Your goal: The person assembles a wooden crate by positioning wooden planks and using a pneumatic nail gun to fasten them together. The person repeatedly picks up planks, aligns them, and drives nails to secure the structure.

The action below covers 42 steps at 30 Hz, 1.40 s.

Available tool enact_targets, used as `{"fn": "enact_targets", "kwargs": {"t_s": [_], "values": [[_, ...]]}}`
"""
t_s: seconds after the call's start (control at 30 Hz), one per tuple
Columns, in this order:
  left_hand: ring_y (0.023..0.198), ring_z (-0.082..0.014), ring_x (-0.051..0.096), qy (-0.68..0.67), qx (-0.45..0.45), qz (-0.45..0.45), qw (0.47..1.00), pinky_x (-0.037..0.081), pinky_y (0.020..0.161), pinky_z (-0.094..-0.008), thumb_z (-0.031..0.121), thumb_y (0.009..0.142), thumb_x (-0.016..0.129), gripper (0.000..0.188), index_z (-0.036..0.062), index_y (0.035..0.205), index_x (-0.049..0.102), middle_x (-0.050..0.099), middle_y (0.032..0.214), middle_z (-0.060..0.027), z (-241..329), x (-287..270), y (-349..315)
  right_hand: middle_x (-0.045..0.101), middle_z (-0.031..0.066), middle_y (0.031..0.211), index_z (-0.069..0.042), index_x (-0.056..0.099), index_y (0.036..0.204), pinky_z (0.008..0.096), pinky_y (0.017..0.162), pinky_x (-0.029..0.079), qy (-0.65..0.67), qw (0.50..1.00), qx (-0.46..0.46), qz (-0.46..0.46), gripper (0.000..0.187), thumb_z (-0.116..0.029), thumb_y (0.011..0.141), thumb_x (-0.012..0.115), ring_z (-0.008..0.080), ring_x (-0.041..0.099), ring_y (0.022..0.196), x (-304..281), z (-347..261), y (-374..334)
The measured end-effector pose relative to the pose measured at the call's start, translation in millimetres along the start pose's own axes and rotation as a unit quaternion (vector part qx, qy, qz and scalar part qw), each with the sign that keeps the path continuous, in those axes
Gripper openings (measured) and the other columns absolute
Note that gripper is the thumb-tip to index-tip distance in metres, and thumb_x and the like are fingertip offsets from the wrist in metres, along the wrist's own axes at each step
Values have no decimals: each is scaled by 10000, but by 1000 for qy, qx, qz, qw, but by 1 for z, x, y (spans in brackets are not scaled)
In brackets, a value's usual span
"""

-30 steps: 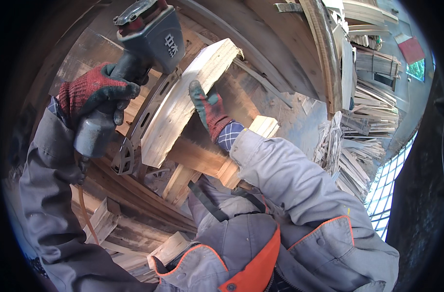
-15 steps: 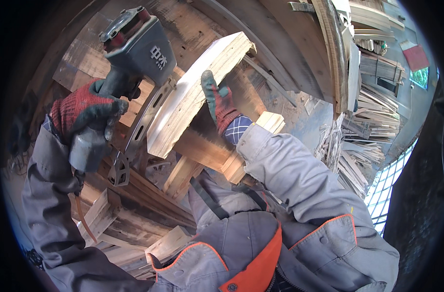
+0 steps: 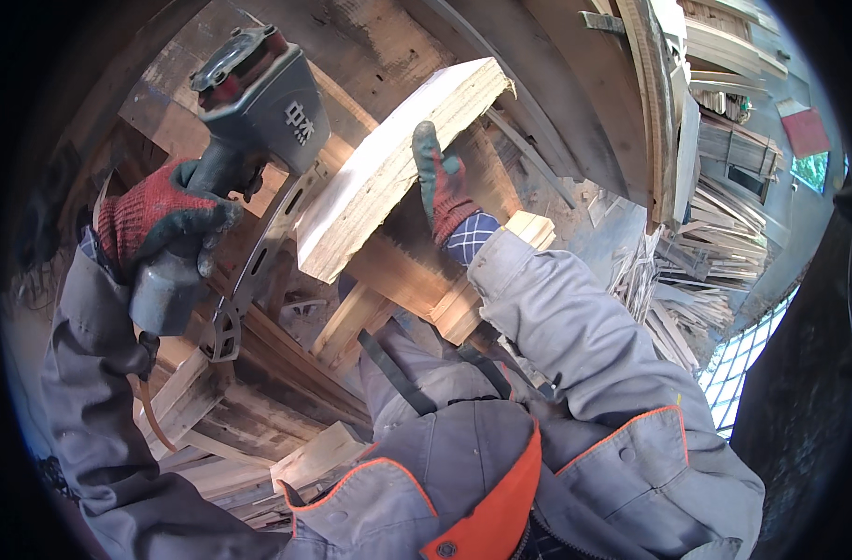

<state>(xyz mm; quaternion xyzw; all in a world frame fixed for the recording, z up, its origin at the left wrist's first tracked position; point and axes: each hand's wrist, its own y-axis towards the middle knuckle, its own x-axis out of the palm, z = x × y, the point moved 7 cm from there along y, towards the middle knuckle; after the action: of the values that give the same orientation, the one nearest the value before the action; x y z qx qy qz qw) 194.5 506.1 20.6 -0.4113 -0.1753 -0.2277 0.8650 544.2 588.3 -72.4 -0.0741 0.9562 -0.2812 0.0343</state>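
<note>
My left hand (image 3: 162, 219), in a red knit glove with dark coated fingers, is wrapped around the handle of a grey nail gun (image 3: 265, 105). The gun's long slotted magazine (image 3: 262, 252) slants down beside a thick, pale wooden board (image 3: 402, 154). On the board's right side my right hand (image 3: 441, 191), gloved alike, grips it with the thumb laid along the edge face. Its other fingers are hidden beneath the wood. The board is tilted, its far end up to the right. Below it are a wooden piece (image 3: 402, 275) and a block (image 3: 458, 313).
A brown hose (image 3: 153, 415) hangs from the gun's handle. Planks forming an open box shape (image 3: 197, 397) lie at lower left. Large wooden panels (image 3: 556, 103) curve across the far side. Piles of thin slats (image 3: 715, 229) lie at right, near a window grid (image 3: 739, 373).
The board and my right hand have shifted a little to the right and away from the magazine. The nail gun stays almost in place in my left hand, tipped slightly.
</note>
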Motion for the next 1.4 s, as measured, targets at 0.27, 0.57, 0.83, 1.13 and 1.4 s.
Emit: {"fn": "enact_targets", "kwargs": {"t_s": [0.27, 0.57, 0.83, 1.13, 1.4], "values": [[621, -130, 650, -43, -25, 26, 998, 563, 571, -300, 197, 872, 808, 477, 14, 1245, 574, 654, 766, -35, -27, 0, -24, 544, 189, 1436, 48, 453, 1450, 375, 1156, 460, 19, 998, -55, -30, 437, -37, 1029, 533, 280, 571, 1299, 2, 2, 11], [645, -115, 650, -5, -55, 21, 998, 563, 590, -302, 203, 865, 784, 419, -6, 1200, 643, 652, 763, -27, -18, 6, -25, 458, 178, 1540, 46, 418, 1496, 355, 1222, 370, 351, 932, 41, -83, 512, -242, 1074, 457, 260, 453, 1415, -13, 64, 34], [530, -160, 648, 2, -29, 8, 1000, 544, 541, -303, 219, 892, 753, 455, -34, 1244, 616, 663, 684, -64, -34, 0, -24, 442, 167, 1555, 59, 392, 1511, 333, 1233, 341, 42, 994, -50, -85, 555, -268, 1069, 466, 253, 436, 1431, -18, 37, 25], [529, -159, 644, -12, -30, 29, 999, 543, 545, -310, 224, 879, 767, 441, -35, 1204, 617, 661, 683, -67, -45, 8, -43, 513, 202, 1449, 44, 455, 1438, 381, 1159, 439, 267, 963, 43, 15, 437, -207, 1080, 470, 286, 503, 1343, -5, 36, 18], [552, -170, 661, -18, -32, 19, 999, 550, 553, -312, 209, 905, 744, 298, -27, 1056, 640, 659, 677, -70, -46, 9, -46, 539, 228, 1428, 61, 454, 1424, 404, 1138, 471, 589, 791, 103, -128, 420, -68, 1027, 512, 333, 565, 1301, 18, 27, 18]]}}
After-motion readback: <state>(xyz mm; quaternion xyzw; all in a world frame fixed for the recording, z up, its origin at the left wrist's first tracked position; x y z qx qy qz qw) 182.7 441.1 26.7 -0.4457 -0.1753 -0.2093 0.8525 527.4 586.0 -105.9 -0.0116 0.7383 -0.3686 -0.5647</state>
